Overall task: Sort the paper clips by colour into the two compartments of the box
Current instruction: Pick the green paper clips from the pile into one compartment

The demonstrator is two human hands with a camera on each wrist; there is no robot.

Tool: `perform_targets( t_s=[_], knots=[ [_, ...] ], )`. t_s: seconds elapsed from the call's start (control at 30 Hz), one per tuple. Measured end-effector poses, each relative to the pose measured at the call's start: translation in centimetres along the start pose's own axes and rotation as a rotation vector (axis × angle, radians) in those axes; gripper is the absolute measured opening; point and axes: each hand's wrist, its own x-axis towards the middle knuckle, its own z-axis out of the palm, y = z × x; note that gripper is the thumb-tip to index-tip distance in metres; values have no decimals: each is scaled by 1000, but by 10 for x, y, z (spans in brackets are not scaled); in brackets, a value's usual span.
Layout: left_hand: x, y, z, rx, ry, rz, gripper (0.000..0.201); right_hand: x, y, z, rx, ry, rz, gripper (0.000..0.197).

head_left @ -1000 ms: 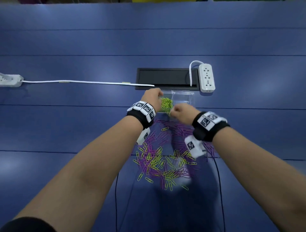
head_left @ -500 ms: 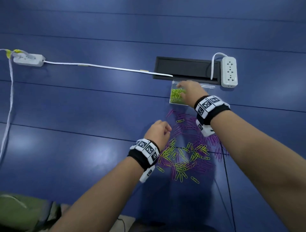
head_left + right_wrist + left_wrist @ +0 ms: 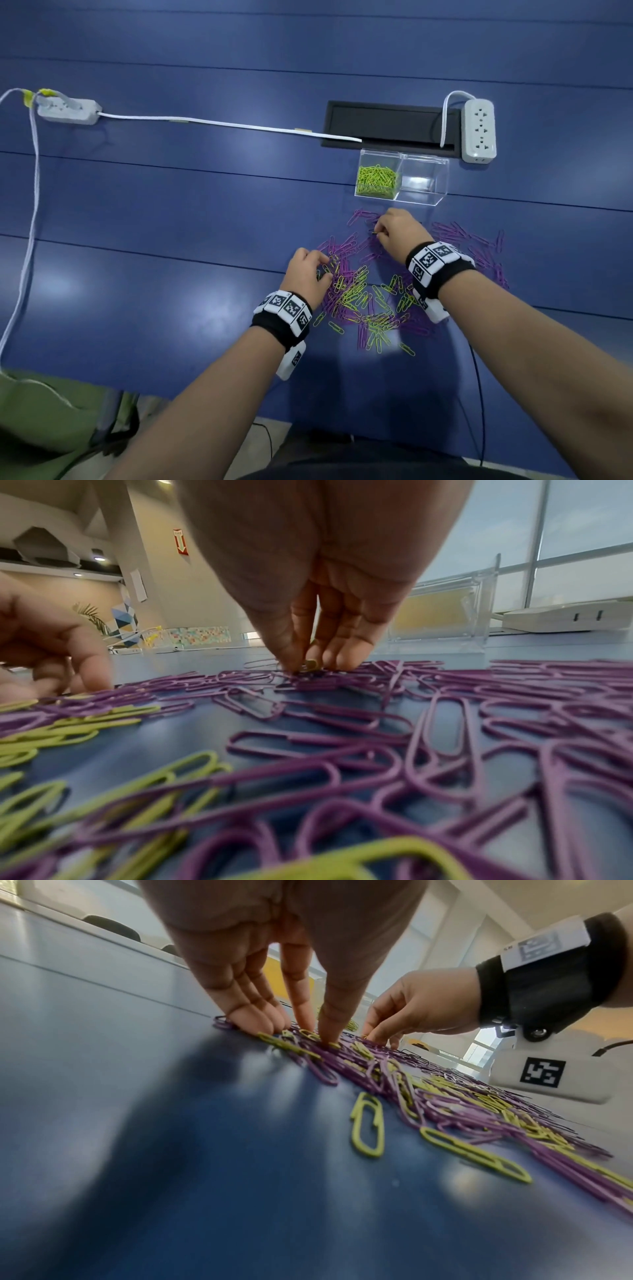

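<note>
A clear two-compartment box [image 3: 424,200] stands at the back; its left compartment holds green paper clips [image 3: 376,180] and the right compartment [image 3: 424,161] shows no clips. A mixed pile of purple and green clips [image 3: 371,301] lies on the blue table in front of it. My left hand [image 3: 327,269] is at the pile's left edge, thumb and forefinger pinching a green clip [image 3: 310,1035] that lies on the table. My right hand [image 3: 376,233] is at the pile's far side near the box, pinching a green clip [image 3: 310,664] among purple ones.
A black cable hatch [image 3: 390,128] and a white power strip [image 3: 478,130] lie just behind the box. A second power strip [image 3: 66,109] with its cable [image 3: 222,123] is far left. A green chair [image 3: 41,411] stands below the table's front edge.
Both hands left the box. The left hand went down to the pile's left edge first; the right hand then drew back from the box to the pile's far side.
</note>
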Motion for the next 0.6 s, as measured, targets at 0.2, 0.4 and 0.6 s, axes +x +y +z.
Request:
perform_targets(
  t_s=[0.2, 0.4, 0.6],
  knots=[
    [0, -1, -4, 23, 43, 28, 14, -12, 0, -5, 204, 112, 142, 14],
    [-1, 0, -6, 157, -16, 118, 11, -30, -17, 6, 708, 69, 214, 26],
    [-4, -8, -6, 188, -28, 184, 7, -25, -52, 29, 455, -81, 46, 11]
  ],
)
